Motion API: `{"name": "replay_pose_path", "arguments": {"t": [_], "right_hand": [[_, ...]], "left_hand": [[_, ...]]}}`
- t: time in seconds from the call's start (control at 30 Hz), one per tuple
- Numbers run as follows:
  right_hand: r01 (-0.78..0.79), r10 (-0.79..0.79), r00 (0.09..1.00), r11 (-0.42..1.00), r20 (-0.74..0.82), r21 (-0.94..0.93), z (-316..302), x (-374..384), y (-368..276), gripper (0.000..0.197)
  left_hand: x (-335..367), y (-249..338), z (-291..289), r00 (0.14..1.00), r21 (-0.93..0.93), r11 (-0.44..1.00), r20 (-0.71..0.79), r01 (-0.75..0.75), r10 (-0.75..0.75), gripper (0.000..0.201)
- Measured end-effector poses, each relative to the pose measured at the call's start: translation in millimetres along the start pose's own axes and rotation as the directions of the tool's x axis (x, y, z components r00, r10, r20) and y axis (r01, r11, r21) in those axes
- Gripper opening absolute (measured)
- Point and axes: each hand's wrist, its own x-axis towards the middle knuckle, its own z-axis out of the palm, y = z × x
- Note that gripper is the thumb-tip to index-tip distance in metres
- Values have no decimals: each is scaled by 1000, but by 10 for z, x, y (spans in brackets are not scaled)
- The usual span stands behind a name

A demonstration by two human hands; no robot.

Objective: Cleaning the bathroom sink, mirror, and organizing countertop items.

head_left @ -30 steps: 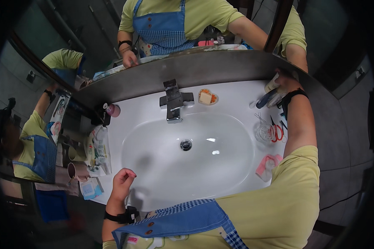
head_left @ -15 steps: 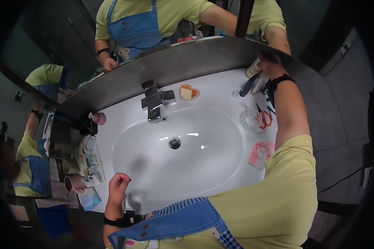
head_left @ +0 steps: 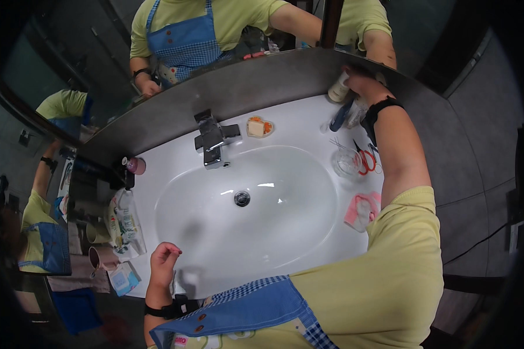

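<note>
At the far right corner of the counter, my right hand (head_left: 364, 86) reaches out with its fingers closed round the upper part of a pale cream bottle (head_left: 338, 88). Part of the grip is hidden behind the hand. Just in front of it stand a dark blue tube-like container (head_left: 341, 116) and a clear bottle (head_left: 356, 113), partly covered by my wrist. My left hand (head_left: 164, 259) hovers by the near left rim of the white sink (head_left: 174, 198), fingers curled in, with nothing visible in them.
A chrome faucet (head_left: 213, 139) stands behind the basin beside a soap bar (head_left: 255, 128) on a dish. Along the right lie red-handled scissors (head_left: 365, 160), a glass jar (head_left: 346, 164) and a pink cloth (head_left: 361, 210). Left are a wipes pack (head_left: 126, 224), pink bottle (head_left: 136, 166) and mug (head_left: 102, 257).
My right hand has moved slightly left, and the cream bottle has shifted left with it. The whole view has drifted a little. My left hand stays curled in place.
</note>
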Motion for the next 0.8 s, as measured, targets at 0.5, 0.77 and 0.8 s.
{"name": "replay_pose_path", "arguments": {"t": [0.5,0.77,0.8], "right_hand": [[410,-409,901,912,-146,-26,-270,-655,-1138,39],[617,-616,787,787,-20,32,-472,-2046,-2069,37],[632,-632,775,773,-11,54,-476,-2235,-2144,37]], "left_hand": [[-53,9,50,990,-84,989,57,-121,126,5],[-105,44,-43,924,-75,961,261,-267,277,7],[-89,72,-32,919,-74,959,276,-273,282,7]]}}
